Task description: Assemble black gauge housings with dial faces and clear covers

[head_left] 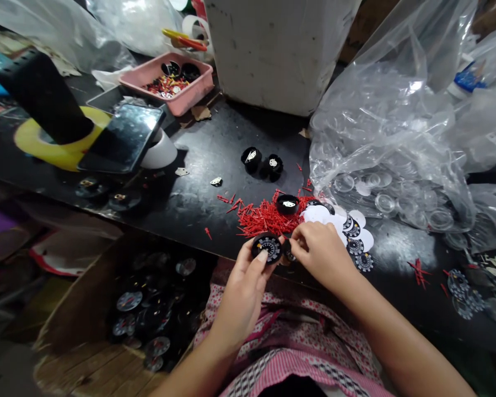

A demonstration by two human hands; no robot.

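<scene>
My left hand (243,292) grips a round black gauge (267,248) with a white-marked dial, thumb lying across its face. My right hand (320,251) is closed in a pinch just right of the gauge, beside a small dark round piece (288,251); what its fingertips hold is hidden. Beyond the hands lies a heap of red plastic pointers (264,218), with a black cup (287,204) holding a pale plate on it. Printed dial discs (354,246) and white discs (337,220) overlap to the right. Two more black cups (251,159) stand farther back.
A bag of clear round covers (388,138) fills the right. A phone (124,135) leans near a yellow tape roll (58,143) at the left. A pink tray (169,82) of small parts sits behind. Below the table edge, a carton (66,336) holds several gauges.
</scene>
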